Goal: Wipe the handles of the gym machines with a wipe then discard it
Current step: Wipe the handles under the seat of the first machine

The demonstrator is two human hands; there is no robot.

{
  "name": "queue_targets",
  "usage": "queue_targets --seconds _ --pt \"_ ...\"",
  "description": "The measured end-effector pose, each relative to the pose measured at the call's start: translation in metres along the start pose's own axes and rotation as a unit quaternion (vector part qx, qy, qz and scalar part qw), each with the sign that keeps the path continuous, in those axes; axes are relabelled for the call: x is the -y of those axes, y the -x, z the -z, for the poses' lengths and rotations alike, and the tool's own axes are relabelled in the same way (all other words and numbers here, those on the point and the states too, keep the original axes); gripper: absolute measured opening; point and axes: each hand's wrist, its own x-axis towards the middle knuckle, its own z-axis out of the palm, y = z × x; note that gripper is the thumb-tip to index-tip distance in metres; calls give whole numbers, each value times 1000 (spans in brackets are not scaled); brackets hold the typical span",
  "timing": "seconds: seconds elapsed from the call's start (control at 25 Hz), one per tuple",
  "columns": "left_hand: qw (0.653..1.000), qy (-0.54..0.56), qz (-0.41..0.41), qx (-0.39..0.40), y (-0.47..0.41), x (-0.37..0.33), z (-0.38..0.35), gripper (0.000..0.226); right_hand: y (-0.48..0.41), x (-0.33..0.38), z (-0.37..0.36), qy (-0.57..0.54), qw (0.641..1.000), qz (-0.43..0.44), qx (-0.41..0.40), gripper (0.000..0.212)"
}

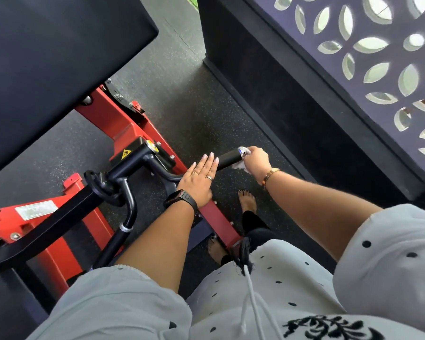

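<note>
- Your right hand (257, 160) is curled round a crumpled white wipe (241, 166). It presses the wipe against the outer end of the black cylindrical handle grip (227, 160), right at its shiny metal end cap (241, 151).
- The wipe shows both above and below the tip of the grip (the part inside your palm is hidden).
- Your left hand (198, 179) lies flat on the inner end of the same grip, where it meets the curved black steel bar (168, 177). Its fingers are straight and close together, clasping nothing.
- A black wristwatch (182, 198) sits on your left wrist and a gold bangle (269, 176) on your right.
- The bar belongs to a red-painted steel machine frame (130, 128), with a large black padded cushion (59, 57) above it at upper left.
- Under everything is dark speckled rubber flooring (194, 106).
- To your right stands a purple screen with leaf-shaped cut-outs (395, 27).
</note>
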Motion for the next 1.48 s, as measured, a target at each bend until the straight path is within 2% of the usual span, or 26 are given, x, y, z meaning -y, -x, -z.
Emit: queue_targets --seconds 0.12,0.24,0.32,0.44,0.52,0.6,0.68,0.76,0.88,0.96,1.04,1.16,1.2,1.32,1.36,1.4,1.48 --pt "1000 2 3 5 -1 0 3 88 25 -16 -8 29 991 103 -75 40" --pt "1000 5 -4 12 -2 3 4 88 28 -22 -14 143 966 208 -54 64" --pt "1000 3 -7 12 -1 4 4 87 17 -14 -12 258 931 254 -40 65" --pt "1000 -8 -1 7 2 4 1 87 11 1 -15 412 850 325 -48 45" --pt "1000 -15 8 2 6 5 -1 86 17 3 -18 429 809 401 -27 42" --pt "1000 -14 18 -3 12 10 -5 86 27 -8 -16 406 788 463 1 50" --pt "999 -3 32 -6 20 17 -8 85 30 -15 -11 407 801 439 -25 53" --pt "998 11 54 -8 29 25 -13 86 27 -3 -17 420 830 364 -52 40" --pt "994 42 103 -7 42 36 -20 84 32 36 -43 459 831 312 -31 19" --pt "992 46 119 -5 49 41 -25 85 40 49 -69 472 809 351 3 21" --pt "992 42 120 -4 52 44 -28 88 51 43 -85 441 787 430 37 29" --pt "992 53 114 -3 52 46 -27 86 55 15 -70 405 760 507 46 47" --pt "992 63 113 -2 51 45 -26 84 50 7 -61 415 760 500 27 50" --pt "991 79 111 0 50 45 -26 82 39 3 -57 433 792 429 -23 53" --pt "991 75 111 0 51 46 -27 83 43 6 -67 425 792 439 -20 52" --pt "991 68 111 -1 51 46 -28 83 49 6 -79 420 775 472 -5 51" --pt "992 59 110 0 51 47 -28 84 61 -7 -90 425 718 550 47 51"
